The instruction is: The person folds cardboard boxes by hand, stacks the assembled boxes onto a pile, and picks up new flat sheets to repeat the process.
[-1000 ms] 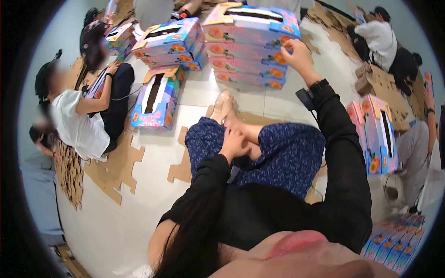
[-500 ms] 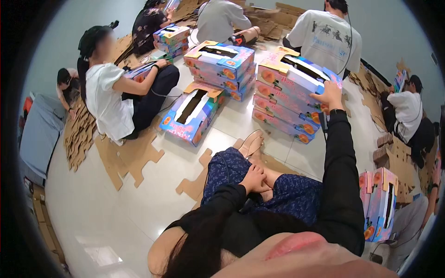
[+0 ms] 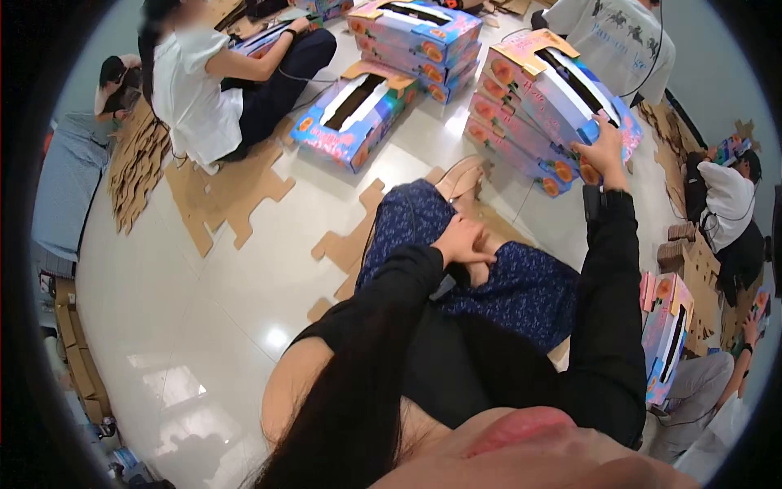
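Observation:
My right hand (image 3: pixel 604 153) grips the near right end of a printed cardboard box (image 3: pixel 533 96) on top of a stack, fingers over its edge. The box is pink and blue with orange fruit pictures and has a long slot in its top. It sits tilted on the lower boxes (image 3: pixel 507 148). My left hand (image 3: pixel 462 242) lies over my crossed ankles with the fingers loosely spread and holds nothing.
Another box stack (image 3: pixel 415 42) and a single box (image 3: pixel 354 122) stand ahead to the left. Flat cardboard pieces (image 3: pixel 224 200) lie on the tiled floor. Several people sit around, one in a white top (image 3: pixel 191 90) at left. More boxes (image 3: pixel 666 334) stand at my right.
The view has tipped downward and shifted left. The top box has become more tilted under my right hand. My left hand has stayed at my ankles, its thumb now more apart.

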The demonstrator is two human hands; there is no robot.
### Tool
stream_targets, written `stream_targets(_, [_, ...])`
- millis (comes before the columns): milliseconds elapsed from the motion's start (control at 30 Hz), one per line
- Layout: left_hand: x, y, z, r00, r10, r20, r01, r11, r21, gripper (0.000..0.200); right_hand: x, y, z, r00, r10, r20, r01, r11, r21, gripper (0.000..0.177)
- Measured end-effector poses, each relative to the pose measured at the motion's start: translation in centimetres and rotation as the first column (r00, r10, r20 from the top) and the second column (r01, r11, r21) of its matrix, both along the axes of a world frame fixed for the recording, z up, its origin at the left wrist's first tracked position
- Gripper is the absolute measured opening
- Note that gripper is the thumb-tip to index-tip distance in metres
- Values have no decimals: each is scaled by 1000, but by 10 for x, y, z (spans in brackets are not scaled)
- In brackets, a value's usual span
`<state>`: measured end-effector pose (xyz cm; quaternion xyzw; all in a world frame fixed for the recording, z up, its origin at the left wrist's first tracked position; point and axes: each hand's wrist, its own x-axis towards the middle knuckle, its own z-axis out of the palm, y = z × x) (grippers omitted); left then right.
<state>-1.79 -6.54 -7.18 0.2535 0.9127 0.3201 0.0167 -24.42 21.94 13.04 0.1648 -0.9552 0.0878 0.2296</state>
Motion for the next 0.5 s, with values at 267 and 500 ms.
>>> stream_targets(267, [-23, 3, -39, 929, 320, 183, -323, 467, 823, 75, 190, 12, -59, 982, 104, -158, -113, 992, -49, 81])
stream_targets(500, [-4, -55, 40, 773, -457, 440, -508, -32, 861, 76, 285, 22, -72, 967, 172, -187, -169, 985, 33, 79])
